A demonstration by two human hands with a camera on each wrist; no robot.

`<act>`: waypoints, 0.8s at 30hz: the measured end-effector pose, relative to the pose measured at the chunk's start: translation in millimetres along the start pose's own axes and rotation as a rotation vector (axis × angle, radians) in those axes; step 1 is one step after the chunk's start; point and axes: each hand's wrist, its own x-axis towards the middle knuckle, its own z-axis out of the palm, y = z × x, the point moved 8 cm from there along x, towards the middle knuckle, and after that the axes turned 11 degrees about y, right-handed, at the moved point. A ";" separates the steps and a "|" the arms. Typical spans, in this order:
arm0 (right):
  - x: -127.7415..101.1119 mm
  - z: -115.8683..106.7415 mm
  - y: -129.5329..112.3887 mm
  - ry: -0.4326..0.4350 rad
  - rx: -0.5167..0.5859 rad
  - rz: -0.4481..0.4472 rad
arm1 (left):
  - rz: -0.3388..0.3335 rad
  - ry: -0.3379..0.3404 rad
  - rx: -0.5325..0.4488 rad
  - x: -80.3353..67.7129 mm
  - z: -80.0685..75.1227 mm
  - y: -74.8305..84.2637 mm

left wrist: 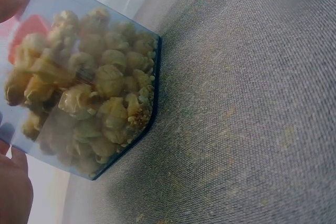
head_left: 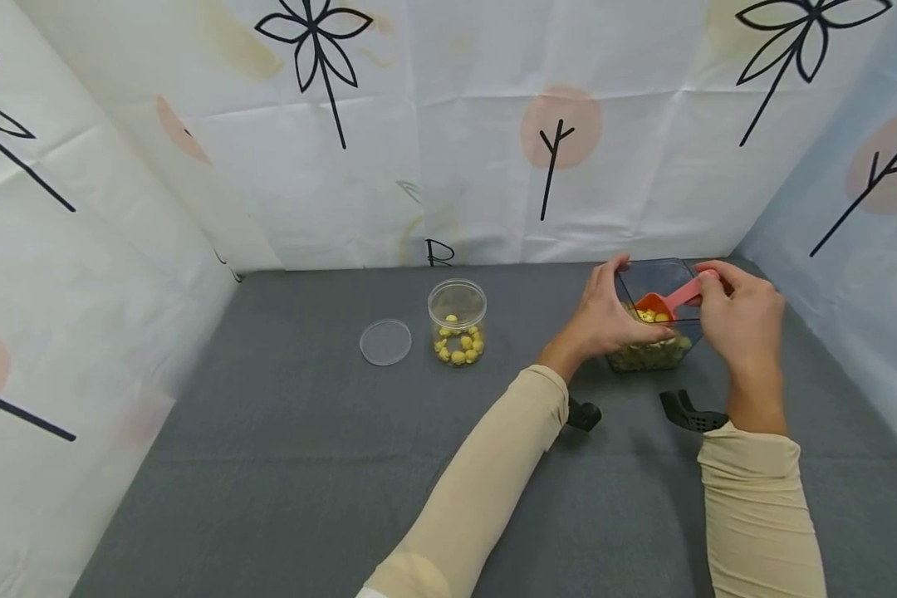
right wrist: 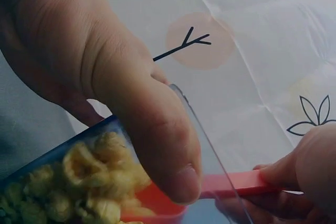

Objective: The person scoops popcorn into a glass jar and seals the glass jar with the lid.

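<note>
**Scooping popcorn from the tinted box**

My left hand point(head_left: 605, 320) grips the popcorn box point(head_left: 661, 286), tilting it so the kernels bank up. R hand point(head_left: 743, 320) pinches the red scoop point(head_left: 669, 301), loaded, inside the box. Round jar point(head_left: 458, 322) w/ lid point(head_left: 385, 341) beside it sits well left on the grey cloth point(head_left: 306, 465).

In the head view, the left hand point(head_left: 605, 320) covers the near left wall of the tinted clear plastic box point(head_left: 661, 278), and the right hand point(head_left: 743, 320) hides the end of the red plastic scoop's handle point(head_left: 680, 295). Two black objects point(head_left: 691, 413) on the grey cloth-covered desk point(head_left: 306, 465) lie partly behind the beige sleeves; what they are cannot be told. The left wrist view cuts the box off at its left edge. The right wrist view cuts off the scoop's bowl at the bottom edge.
</note>
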 end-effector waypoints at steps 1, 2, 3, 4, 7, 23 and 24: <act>0.7 0.3 2.2 0.005 0.011 0.024 | 0.000 0.000 0.000 -0.1 -0.2 -0.1; 1.2 0.5 4.3 0.009 0.024 0.047 | 0.001 0.000 0.003 0.0 -0.1 -0.2; 1.7 0.9 6.0 0.010 0.031 0.064 | 0.002 -0.001 0.004 -0.1 -0.1 -0.2; 1.9 0.9 7.0 0.008 0.031 0.073 | 0.002 -0.003 0.006 -0.1 0.0 -0.3; 1.5 1.8 4.3 -0.017 -0.013 0.011 | -0.001 -0.007 0.004 -0.1 0.2 -0.5; 1.3 1.5 11.5 -0.023 0.061 0.107 | -0.010 -0.001 -0.007 0.7 1.5 -0.2; 1.6 1.3 13.5 -0.013 0.083 0.136 | -0.009 0.002 -0.004 0.8 1.5 -0.2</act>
